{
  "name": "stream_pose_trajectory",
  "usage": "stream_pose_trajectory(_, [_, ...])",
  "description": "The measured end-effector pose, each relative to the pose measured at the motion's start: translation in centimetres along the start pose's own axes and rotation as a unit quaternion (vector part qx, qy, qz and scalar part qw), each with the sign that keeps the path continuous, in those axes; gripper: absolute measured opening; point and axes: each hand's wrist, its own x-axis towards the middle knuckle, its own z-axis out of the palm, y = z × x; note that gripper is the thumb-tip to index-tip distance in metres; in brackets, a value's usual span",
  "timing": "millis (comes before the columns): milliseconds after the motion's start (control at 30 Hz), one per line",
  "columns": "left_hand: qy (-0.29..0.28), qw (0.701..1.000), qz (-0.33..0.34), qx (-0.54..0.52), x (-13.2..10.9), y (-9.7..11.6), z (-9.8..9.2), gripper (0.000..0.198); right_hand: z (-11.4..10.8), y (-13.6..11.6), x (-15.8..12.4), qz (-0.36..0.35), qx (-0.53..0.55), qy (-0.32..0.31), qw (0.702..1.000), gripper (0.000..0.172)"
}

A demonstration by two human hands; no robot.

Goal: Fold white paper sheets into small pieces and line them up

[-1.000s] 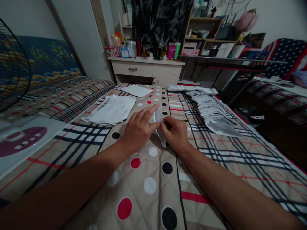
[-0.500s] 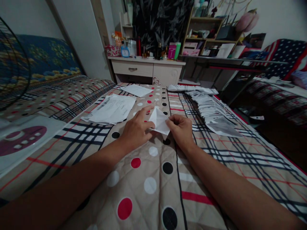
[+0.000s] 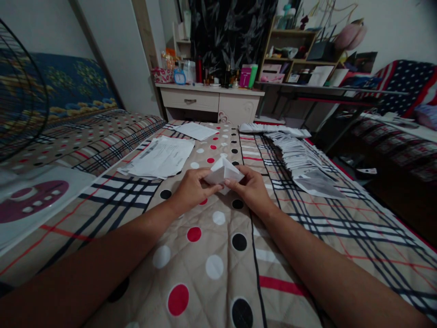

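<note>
A small white folded paper [image 3: 225, 170] with raised, peaked flaps is held just above the bed, between my two hands. My left hand [image 3: 195, 186] grips its left side, thumb in front and fingers behind. On the opposite side my right hand [image 3: 251, 186] pinches it, the thumb pressed on the front near the lower middle. The two thumbs nearly meet. Fingers behind the paper are partly hidden. Beneath lies a quilted bedspread [image 3: 194, 269] with dots and plaid stripes.
Loose printed sheets [image 3: 164, 157] lie to the left, with another white sheet [image 3: 196, 131] beyond. On the right stretches a long row of folded papers [image 3: 297, 155]. A white plastic bag [image 3: 71, 180] is at far left, below a fan [image 3: 44, 91]. A dresser [image 3: 205, 98] stands behind.
Both hands have closed in on the paper from its sides, my left hand no longer spread over it. The paper has turned from a flatter, pointed shape to one with a raised middle fold.
</note>
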Motion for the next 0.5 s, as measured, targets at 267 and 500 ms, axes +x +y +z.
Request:
stream_pose_trajectory(267, [0.075,0.988,0.131,0.033,0.12,0.22,-0.25,0.007,0.03,-0.24,-0.54,-0.016,-0.055,-0.022,0.998,0.016])
stream_pose_trajectory(500, [0.002,0.997,0.081,0.007,0.24,0.42,-0.5,0.035,-0.11,-0.42,-0.7,-0.015,-0.043,-0.043,0.998,0.032])
